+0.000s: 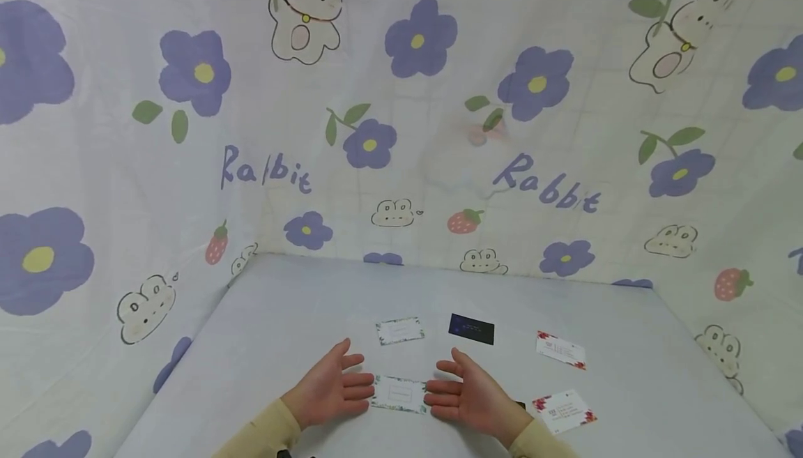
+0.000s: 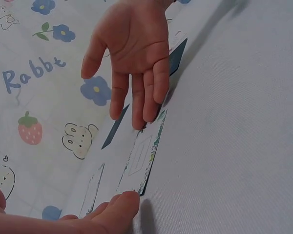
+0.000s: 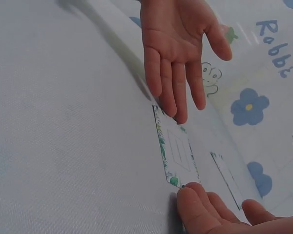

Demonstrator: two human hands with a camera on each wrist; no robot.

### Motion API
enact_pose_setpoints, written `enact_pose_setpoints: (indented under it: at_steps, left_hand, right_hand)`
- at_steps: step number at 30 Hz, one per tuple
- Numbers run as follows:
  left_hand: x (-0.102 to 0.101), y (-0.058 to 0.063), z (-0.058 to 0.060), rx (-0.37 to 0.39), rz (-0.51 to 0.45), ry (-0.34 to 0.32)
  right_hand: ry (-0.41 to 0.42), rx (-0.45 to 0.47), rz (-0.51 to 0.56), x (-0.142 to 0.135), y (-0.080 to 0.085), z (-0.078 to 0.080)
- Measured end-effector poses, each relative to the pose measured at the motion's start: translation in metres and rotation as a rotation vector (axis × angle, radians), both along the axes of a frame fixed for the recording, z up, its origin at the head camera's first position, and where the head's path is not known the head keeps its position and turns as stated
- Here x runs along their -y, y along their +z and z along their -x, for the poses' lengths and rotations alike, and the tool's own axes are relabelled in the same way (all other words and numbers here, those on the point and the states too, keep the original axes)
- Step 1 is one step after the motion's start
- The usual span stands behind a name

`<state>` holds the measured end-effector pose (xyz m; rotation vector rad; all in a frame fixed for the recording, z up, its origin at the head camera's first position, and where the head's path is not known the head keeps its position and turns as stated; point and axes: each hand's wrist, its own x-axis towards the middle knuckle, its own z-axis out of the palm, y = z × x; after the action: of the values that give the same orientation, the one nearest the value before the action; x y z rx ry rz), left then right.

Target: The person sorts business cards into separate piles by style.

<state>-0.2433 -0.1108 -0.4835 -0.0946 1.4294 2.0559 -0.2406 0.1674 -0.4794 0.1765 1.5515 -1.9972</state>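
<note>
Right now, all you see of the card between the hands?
The card is white, rectangular, paper-like, with green leafy print along its edges and a thin central frame; text inside is illegible. It looks flat, printed face up, long sides running left to right. The left hand and right hand are at its short ends, apparently touching; whether it is lifted is unclear.

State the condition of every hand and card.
Left hand: fingers extended
Right hand: fingers extended
Near green card: between both hands
Far green card: lying flat
Far dark card: lying flat
Near dark card: partly hidden
Far red card: lying flat
Near red card: lying flat
</note>
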Motion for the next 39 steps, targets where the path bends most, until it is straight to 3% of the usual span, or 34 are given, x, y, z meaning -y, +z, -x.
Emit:
enact_pose_setpoints:
  at_steps: [10,19,32,39]
  left_hand:
    - [-0.001,-0.003,-0.004,-0.024,-0.012,-0.002]
    - [-0.003,-0.001,-0.007,-0.002,-0.021,-0.019]
    - [-0.008,0.017,-0.027,-0.006,-0.065,-0.038]
    - [-0.016,0.018,-0.034,-0.014,-0.072,-0.052]
  right_hand:
    - [-0.029,0.014,-0.009,0.002,-0.001,-0.002]
    - [-0.077,0.053,-0.006,0.000,0.000,-0.004]
    - [-0.065,0.022,0.008,-0.015,0.014,-0.027]
    - [-0.053,0.005,0.005,-0.025,0.018,-0.037]
